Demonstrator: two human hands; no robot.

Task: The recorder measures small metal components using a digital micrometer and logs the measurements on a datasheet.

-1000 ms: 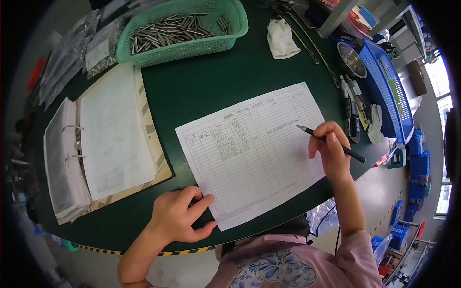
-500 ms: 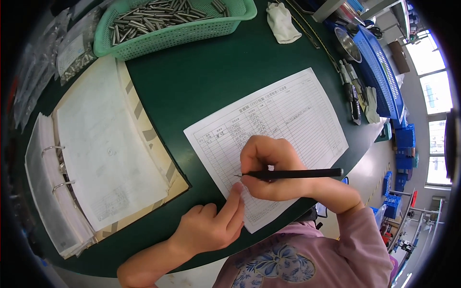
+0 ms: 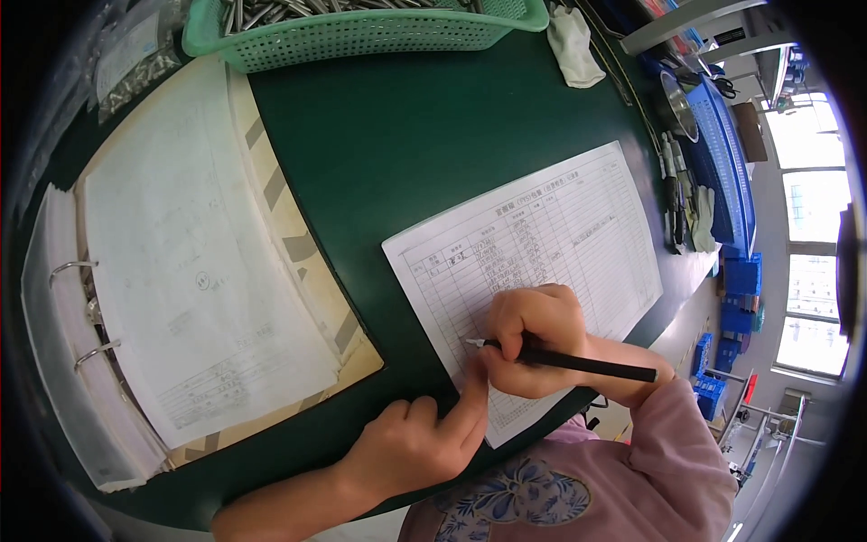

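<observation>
A black pen (image 3: pixel 596 365) is pinched in my right hand (image 3: pixel 540 336), its pale tip over the left columns of a printed form (image 3: pixel 610 271). Ruled rows cover this white sheet, and handwriting fills part of its upper rows. Whether the tip touches the paper I cannot tell. My left hand (image 3: pixel 411 444) lies at the form's lower left edge with its fingers stretched toward the pen tip, holding nothing. Left of both hands, an open ring binder (image 3: pixel 63 307) bears a loose stack of papers (image 3: pixel 208 271) with faint print.
A green perforated basket (image 3: pixel 379 43) of metal pins stands at the far edge. Bagged small parts (image 3: pixel 135 68) lie at the far left. White gloves (image 3: pixel 575 50), knives (image 3: pixel 673 194), a metal bowl (image 3: pixel 675 104) and a blue basket (image 3: pixel 727 163) are toward the right.
The view has shifted, so the table things sit differently in the picture. The pen's back end has tipped lower, while the left hand stays by the form's edge.
</observation>
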